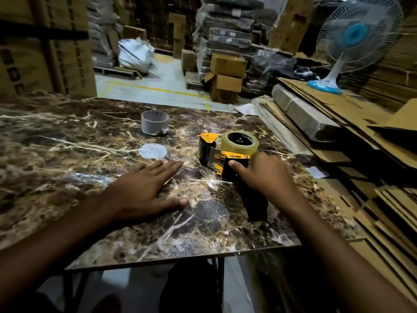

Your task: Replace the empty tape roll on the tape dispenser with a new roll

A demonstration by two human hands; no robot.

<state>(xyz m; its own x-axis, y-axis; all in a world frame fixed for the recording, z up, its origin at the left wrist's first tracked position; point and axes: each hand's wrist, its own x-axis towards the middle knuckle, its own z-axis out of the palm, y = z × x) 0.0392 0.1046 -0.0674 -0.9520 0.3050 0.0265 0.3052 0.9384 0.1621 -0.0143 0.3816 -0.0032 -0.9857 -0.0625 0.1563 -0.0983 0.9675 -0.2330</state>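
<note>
A yellow and black tape dispenser (216, 154) lies on its side on the marbled table (67, 141), with a brown tape roll (239, 143) seated on its hub. My right hand (264, 175) grips the dispenser's black handle, thumb pressed against its side. An empty grey cardboard core (155, 122) stands upright further back, left of the dispenser. My left hand (144, 188) rests flat on the tabletop, fingers spread, holding nothing.
A pale round disc (153, 151) lies on the table between the core and my left hand. Flattened cardboard stacks (338, 136) crowd the table's right side, with a blue fan (352, 44) behind. Boxes (225, 80) and pallets stand on the floor beyond.
</note>
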